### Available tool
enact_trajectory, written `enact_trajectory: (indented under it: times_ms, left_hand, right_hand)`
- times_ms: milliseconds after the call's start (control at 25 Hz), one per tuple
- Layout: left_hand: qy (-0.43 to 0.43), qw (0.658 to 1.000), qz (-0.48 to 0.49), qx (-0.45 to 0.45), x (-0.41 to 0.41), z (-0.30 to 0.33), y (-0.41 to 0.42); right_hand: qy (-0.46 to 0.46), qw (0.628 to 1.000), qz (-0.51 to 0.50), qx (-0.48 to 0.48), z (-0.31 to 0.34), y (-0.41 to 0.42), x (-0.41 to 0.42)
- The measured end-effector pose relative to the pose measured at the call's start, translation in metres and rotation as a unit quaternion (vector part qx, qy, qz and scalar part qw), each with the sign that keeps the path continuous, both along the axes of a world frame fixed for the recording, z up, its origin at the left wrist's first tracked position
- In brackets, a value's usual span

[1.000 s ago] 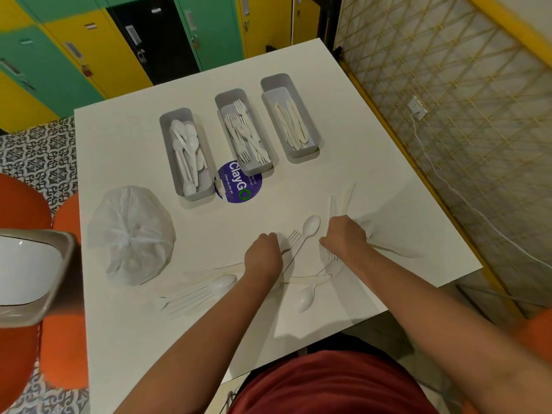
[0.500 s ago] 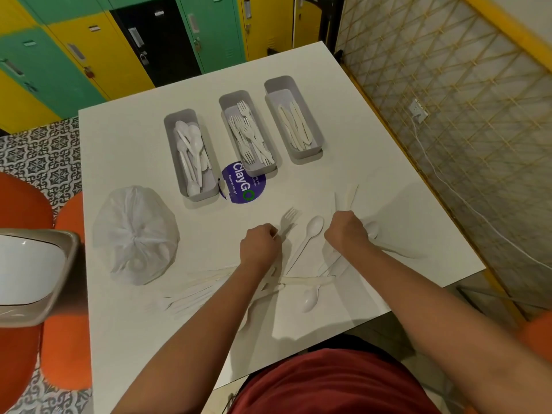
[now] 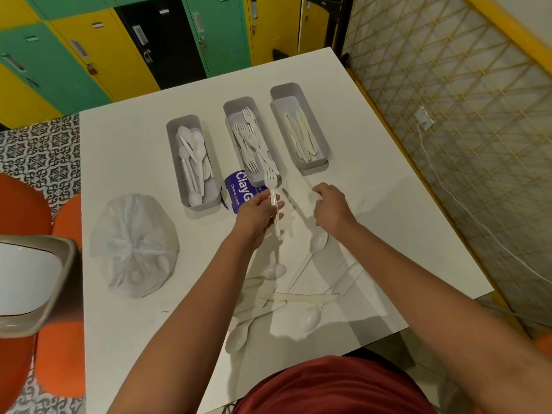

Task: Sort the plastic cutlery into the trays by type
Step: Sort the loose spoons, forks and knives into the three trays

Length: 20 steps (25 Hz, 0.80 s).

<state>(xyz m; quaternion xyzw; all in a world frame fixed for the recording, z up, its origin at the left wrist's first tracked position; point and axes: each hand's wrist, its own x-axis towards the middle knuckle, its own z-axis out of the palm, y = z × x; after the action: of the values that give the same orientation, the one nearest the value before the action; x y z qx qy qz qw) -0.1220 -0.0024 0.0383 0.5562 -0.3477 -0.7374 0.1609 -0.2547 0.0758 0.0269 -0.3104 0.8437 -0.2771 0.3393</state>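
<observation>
Left grip (image 3: 259, 211): pinches fork (image 3: 273, 195) near middle tray (image 3: 230, 106).
Right grip (image 3: 330, 206): curled; contents unclear.
Risk: loose pinch drops fork on counter (image 3: 125, 150).

1. We see a white table (image 3: 119, 144) carrying three pale grey trays (image 3: 182, 127).
2. We note white spoons (image 3: 194, 153) and forks (image 3: 251, 138), and cream knives (image 3: 301, 135).
3. We find a purple sticker (image 3: 236, 189) with white lettering.
4. Far lockers (image 3: 89, 55) alternate green and yellow.
5. Our shirt (image 3: 328, 386) is dark red; the floor tiles (image 3: 38, 147) carry a grey-and-white pattern.
</observation>
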Motion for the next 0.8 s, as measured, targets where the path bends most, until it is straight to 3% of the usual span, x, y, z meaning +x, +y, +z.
enact_trajectory:
  times_ms: [120, 400, 800]
  left_hand:
    - [-0.034, 0.998, 0.026, -0.052, -0.005, 0.002, -0.015]
    - [-0.157, 0.966, 0.008, -0.206, -0.014, -0.014, -0.059]
    - [-0.22, 0.943, -0.037, -0.247, -0.048, -0.013, -0.142]
  right_hand:
    - [-0.058, 0.998, -0.03, -0.012, 0.002, -0.02, 0.0]
    - [-0.05, 0.997, 0.06, -0.012, 0.006, -0.07, -0.007]
    - [0.002, 0.996, 0.087, 0.011, 0.002, -0.157, -0.021]
